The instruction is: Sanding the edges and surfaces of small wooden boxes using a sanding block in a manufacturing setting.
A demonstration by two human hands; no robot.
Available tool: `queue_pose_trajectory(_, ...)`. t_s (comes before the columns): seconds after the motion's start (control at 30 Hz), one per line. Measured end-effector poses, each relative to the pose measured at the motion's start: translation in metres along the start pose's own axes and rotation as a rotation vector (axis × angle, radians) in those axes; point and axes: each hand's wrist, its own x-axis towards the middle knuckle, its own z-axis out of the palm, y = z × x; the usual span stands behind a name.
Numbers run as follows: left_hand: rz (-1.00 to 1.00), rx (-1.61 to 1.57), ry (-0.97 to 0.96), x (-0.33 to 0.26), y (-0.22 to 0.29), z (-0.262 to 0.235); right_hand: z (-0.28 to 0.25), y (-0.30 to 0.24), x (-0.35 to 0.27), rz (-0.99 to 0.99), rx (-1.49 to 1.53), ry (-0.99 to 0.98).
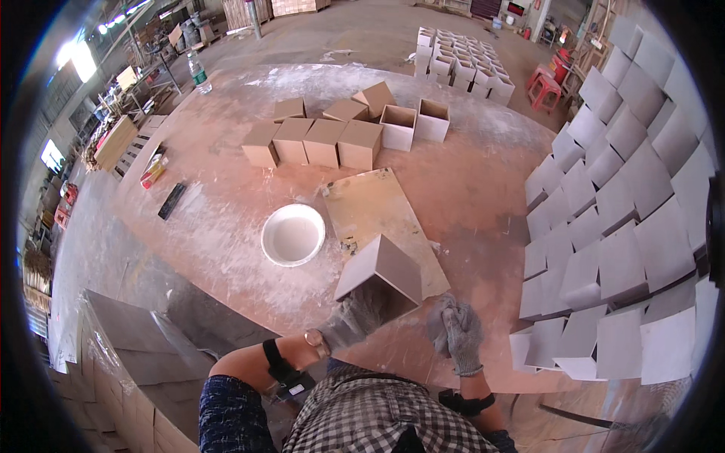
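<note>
My left hand (353, 318), in a grey knit glove, grips a pale grey square box (381, 268). The box is tilted over the near part of a stained yellowish board (377, 208), its open end toward me. The left fingers are partly hidden at that opening. To the right of the box and apart from it, my gloved right hand (458, 332) is closed; a greyish shape shows at its fingers, too unclear to name. A white round bowl (266, 240) with whitish contents stands left of the board.
Several brown boxes (322, 143) and two whitish open boxes (398, 128) stand farther back on the dusty reddish table (476, 196). Pale boxes (604, 241) are stacked high at the right. A black bar (172, 201) and a bottle (198, 73) are at the left.
</note>
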Motion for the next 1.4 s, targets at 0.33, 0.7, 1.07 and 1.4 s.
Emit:
queue_pose_trajectory(0.33,0.205,-0.224,-0.347,-0.036,0.074,0.054,0.004,-0.005,0.006,0.155,0.061,0.042)
queue_pose_trajectory(0.7,0.234,-0.602,-0.843,0.005,0.065,0.027,0.013,0.006,0.047,0.115,-0.073,-0.143)
queue_pose_trajectory(1.07,0.245,-0.317,-0.391,-0.033,0.094,0.082,0.047,0.018,0.098,-0.438,-0.818,-0.473)
queue_pose_trajectory(1.4,0.479,-0.023,-0.325,0.010,0.032,0.025,-0.004,0.003,0.019,-0.210,-0.444,-0.198)
